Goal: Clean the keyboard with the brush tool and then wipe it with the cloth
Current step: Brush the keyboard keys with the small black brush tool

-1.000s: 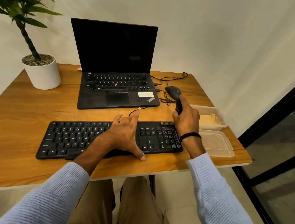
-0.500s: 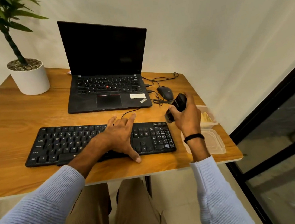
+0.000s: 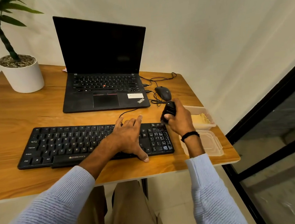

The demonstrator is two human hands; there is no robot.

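A black keyboard (image 3: pixel 69 144) lies along the front of the wooden desk (image 3: pixel 15 117). My left hand (image 3: pixel 129 136) rests flat on its right-middle part, fingers spread, thumb at the front edge. My right hand (image 3: pixel 179 121) is closed around a black brush tool (image 3: pixel 168 111), held just above the keyboard's far right corner by the number pad. A yellowish cloth (image 3: pixel 201 119) sits in an open plastic container (image 3: pixel 209 121) right of that hand.
A black laptop (image 3: pixel 104 91) stands open behind the keyboard, with a wired mouse (image 3: pixel 163 93) and cables to its right. A potted plant (image 3: pixel 22 74) is at the back left. The container's lid (image 3: pixel 211 143) lies near the desk's right edge.
My right hand has tilted the brush tool down from upright and brought it closer to the keyboard's right corner. The left hand has stayed on the keys.
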